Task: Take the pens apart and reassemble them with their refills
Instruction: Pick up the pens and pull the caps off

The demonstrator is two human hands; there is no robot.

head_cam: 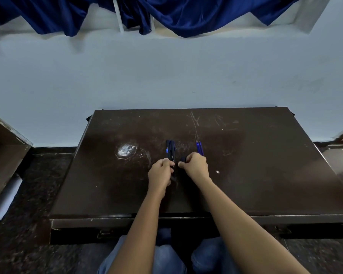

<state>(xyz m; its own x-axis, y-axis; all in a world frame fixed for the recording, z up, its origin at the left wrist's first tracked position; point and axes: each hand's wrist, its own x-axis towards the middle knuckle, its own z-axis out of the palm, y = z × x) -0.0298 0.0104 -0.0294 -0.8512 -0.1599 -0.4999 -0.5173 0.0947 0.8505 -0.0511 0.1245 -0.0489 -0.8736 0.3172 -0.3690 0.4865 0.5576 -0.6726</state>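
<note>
Dark, scratched table (246,175) bears all items. Left hand (160,172) and right hand (196,165) sit close together at its centre. The left grips a dark pen barrel (173,168), the right pinches a small dark piece (183,159). Bundled pens (170,150) lie just beyond the left fingers. Blue refills (199,150) lie just beyond the right knuckles.

Head view, wide, facing forward and down over the table (255,175); left hand (160,173), right hand (195,165) close in.
</note>
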